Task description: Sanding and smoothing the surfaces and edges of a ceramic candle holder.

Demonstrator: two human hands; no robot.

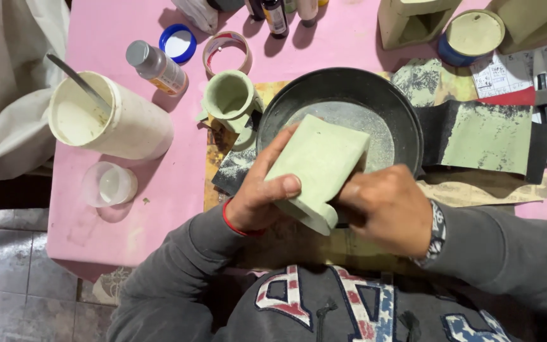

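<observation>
Clearly both hands grip the pale green block above the dark pan: the left hand wraps its edge, the right hand closes against its side. Steady, even pressure would likely keep dust falling into the pan.

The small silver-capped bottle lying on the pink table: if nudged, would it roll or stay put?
The bottle lies on its side on the pink table, and its body looks round, so a sideways nudge would probably roll it. It looks small, so likely light. The white tub beside it might stop a roll that way.
</observation>
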